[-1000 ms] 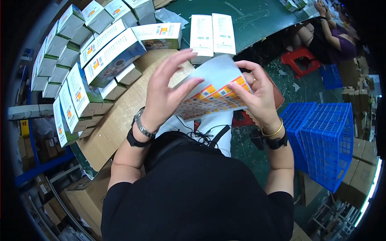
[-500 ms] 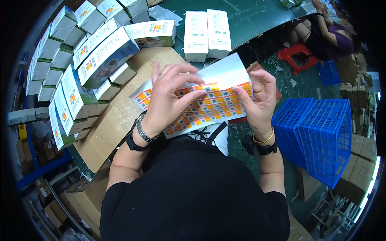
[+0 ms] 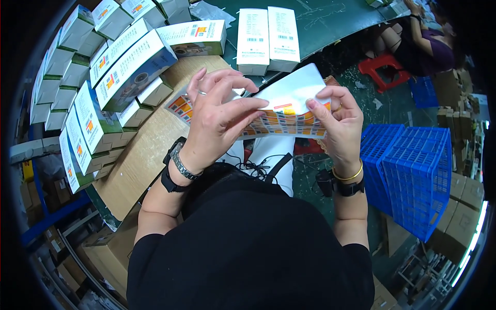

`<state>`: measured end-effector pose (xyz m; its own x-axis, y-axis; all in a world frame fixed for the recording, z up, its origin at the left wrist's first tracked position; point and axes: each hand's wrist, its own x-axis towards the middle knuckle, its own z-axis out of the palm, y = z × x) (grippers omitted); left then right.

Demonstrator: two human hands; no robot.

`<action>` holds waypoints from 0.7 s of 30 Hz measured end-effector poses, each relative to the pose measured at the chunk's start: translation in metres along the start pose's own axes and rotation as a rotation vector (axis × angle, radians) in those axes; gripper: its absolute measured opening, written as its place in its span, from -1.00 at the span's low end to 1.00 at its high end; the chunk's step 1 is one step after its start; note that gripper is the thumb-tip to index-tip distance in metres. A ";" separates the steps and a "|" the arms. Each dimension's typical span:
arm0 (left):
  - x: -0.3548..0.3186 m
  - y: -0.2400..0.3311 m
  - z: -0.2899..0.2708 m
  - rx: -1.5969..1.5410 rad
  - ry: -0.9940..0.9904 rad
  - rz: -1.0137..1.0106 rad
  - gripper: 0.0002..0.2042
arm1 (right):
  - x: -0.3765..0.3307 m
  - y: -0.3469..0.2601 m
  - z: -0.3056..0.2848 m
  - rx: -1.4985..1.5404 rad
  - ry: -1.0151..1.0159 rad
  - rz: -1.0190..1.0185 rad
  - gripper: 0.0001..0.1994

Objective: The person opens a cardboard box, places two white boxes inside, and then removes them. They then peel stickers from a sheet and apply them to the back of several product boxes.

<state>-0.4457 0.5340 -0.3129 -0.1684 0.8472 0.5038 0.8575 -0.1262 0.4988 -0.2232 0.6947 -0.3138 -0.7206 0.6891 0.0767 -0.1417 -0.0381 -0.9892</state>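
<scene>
- The green tabletop point(image 3: 328, 23) is stretching across the back, carrying white boxes point(image 3: 253, 39)
- The orange-and-white sticker sheet point(image 3: 289, 118) is hanging above the person's lap, between both hands
- The right hand point(image 3: 338, 116) is pinching the sheet's right end
- The left hand point(image 3: 211, 114) is bringing its fingertips to the printed part; I cannot tell whether they are pinching anything

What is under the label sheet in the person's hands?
Below the label sheet, white trousers and black cords show; a wooden board shows by its left end. Whatever the sheet directly covers cannot be seen.
</scene>
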 end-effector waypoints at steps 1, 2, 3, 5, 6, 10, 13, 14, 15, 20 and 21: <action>0.000 0.001 0.000 0.010 0.005 0.009 -0.89 | -0.002 0.003 -0.001 -0.001 0.003 0.001 -0.77; 0.000 0.001 0.001 0.007 0.004 0.010 -0.89 | -0.004 0.007 -0.002 0.037 0.021 -0.055 -0.77; 0.000 -0.001 0.001 0.016 0.023 0.023 -0.88 | -0.005 0.011 -0.001 0.075 0.038 -0.111 -0.77; -0.002 -0.004 0.002 0.033 0.061 0.046 -0.88 | -0.008 0.016 0.000 0.112 0.058 -0.166 -0.77; -0.002 -0.006 0.001 0.031 0.060 0.046 -0.88 | -0.009 0.019 0.003 0.158 0.076 -0.175 -0.77; 0.002 -0.007 -0.001 0.096 0.074 0.070 -0.86 | -0.010 0.024 0.012 0.255 0.145 -0.185 -0.77; 0.007 0.006 0.001 0.011 0.073 0.015 -0.89 | -0.008 0.022 0.020 0.267 0.204 -0.161 -0.76; 0.007 0.005 0.001 0.013 0.074 0.014 -0.89 | -0.008 0.019 0.025 0.278 0.222 -0.156 -0.75; 0.006 0.002 0.000 0.001 0.055 0.007 -0.90 | -0.007 0.014 0.030 0.290 0.240 -0.151 -0.73; 0.006 -0.008 -0.002 -0.005 0.007 0.011 -0.88 | 0.000 0.019 0.024 -0.024 0.200 -0.212 -0.73; 0.006 -0.009 -0.002 0.006 0.002 0.020 -0.87 | 0.001 0.016 0.021 -0.025 0.199 -0.211 -0.73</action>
<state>-0.4554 0.5394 -0.3126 -0.1522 0.8438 0.5146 0.8637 -0.1395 0.4843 -0.2403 0.6800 -0.3266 -0.5294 0.8083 0.2575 -0.2561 0.1371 -0.9569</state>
